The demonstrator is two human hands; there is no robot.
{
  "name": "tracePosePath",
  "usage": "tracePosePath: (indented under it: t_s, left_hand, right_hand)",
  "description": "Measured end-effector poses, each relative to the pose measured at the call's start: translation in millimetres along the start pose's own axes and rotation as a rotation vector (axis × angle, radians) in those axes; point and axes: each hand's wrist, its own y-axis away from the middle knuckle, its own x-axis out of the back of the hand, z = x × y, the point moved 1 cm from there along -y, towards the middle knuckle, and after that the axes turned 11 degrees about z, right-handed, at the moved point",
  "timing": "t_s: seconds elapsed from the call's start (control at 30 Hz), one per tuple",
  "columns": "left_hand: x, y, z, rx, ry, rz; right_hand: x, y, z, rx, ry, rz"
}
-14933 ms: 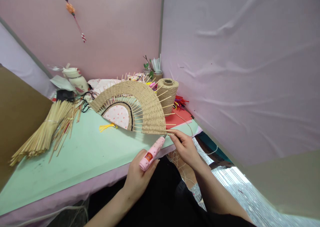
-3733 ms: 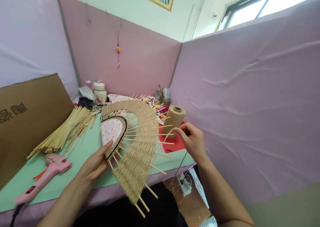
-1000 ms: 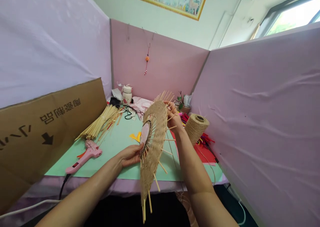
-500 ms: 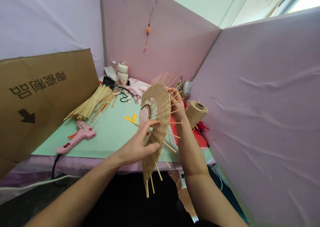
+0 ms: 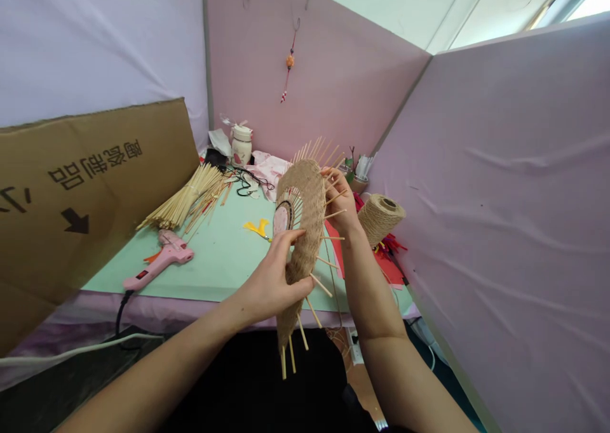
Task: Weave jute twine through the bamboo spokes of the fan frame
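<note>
A round piece of twine weaving (image 5: 307, 211) stands tilted nearly on edge in front of me, with thin wooden sticks sticking out around its rim. Near its middle is an open ring of bare sticks around a pale pink centre (image 5: 283, 217). My left hand (image 5: 281, 271) grips the lower near part, thumb on the outer face and fingers toward the opening. At the upper right rim, my right hand (image 5: 340, 198) has its fingers closed among the sticks; what the fingertips pinch is partly hidden. A strand of twine (image 5: 332, 271) hangs below the right side.
A cone of twine (image 5: 381, 219) stands on red sheets at the right. Yellow-handled scissors (image 5: 258, 228), a pink glue gun (image 5: 159, 259) and a bundle of sticks (image 5: 183, 198) lie on the green tabletop. A cardboard box (image 5: 95, 198) blocks the left; a white jar (image 5: 241, 146) stands behind.
The view has shifted slightly, so the surroundings sit further right. My left hand has moved a little along the weaving, its thumb nearer the rim; both hands keep hold.
</note>
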Motion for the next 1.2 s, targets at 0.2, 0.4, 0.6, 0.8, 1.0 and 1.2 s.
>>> tracePosePath:
  t_s: [0.2,0.4,0.6,0.8,1.0,1.2]
  left_hand:
    - [19.2,-5.5,4.0,-0.023,-0.116,-0.192]
    - [38.6,-29.9,24.7,0.055,-0.184,-0.180]
    - [30.8,-69.0,43.7,-0.041,-0.121,-0.113]
    - [48.3,-108.9,44.9,0.035,0.096,-0.040]
    - [52.0,-123.7,50.0,0.143,0.024,0.036]
    - [56.6,-119.8,52.3,0.128,-0.009,0.094]
  right_hand:
    - [-5.5,-0.7,-3.9,-0.060,-0.098,-0.043]
    - [-14.9,4.0,-10.2,-0.084,-0.159,-0.093]
    - [-25.0,0.5,-13.9,-0.101,-0.124,-0.087]
    - [-39.9,-0.9,-24.6,-0.077,-0.057,-0.145]
    - [-69.8,-0.5,-33.2,-0.057,-0.018,-0.169]
    - [-45.9,-18.6,-48.5,-0.261,-0.119,-0.374]
